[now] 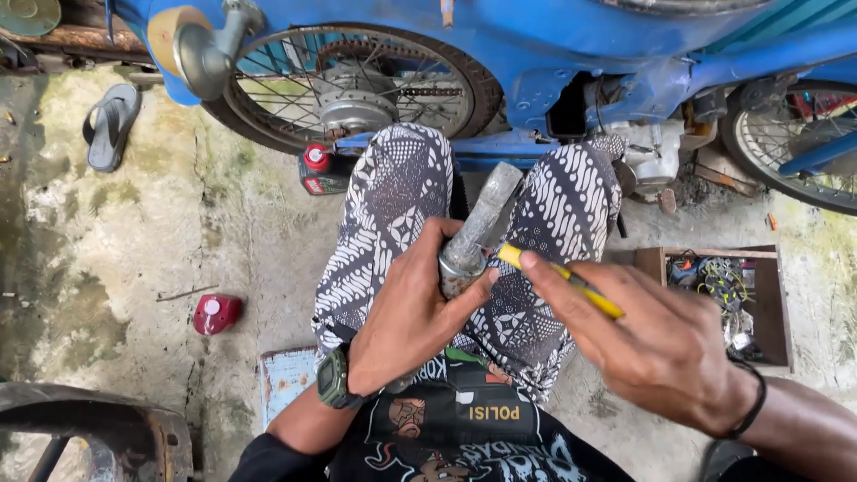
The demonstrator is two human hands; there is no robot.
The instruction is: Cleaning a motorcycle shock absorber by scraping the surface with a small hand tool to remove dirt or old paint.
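Note:
My left hand [412,311] grips the near end of a dull grey metal cylinder [480,223] that points away between my knees, which are covered in black-and-white patterned trousers [393,192]. My right hand [652,344] holds a thin yellow-handled tool [562,278]; its tip touches the cylinder's near end, beside my left thumb. A green watch [332,378] is on my left wrist and a black band [752,406] on my right wrist.
A blue motorbike [536,45] lies ahead, a spoked wheel [357,80] at centre and another [794,147] at the right. A wooden box of parts [772,303] sits right. A red-capped bottle [318,170], red lens [217,313], sandal [112,125] and rusty rim [98,433] lie left.

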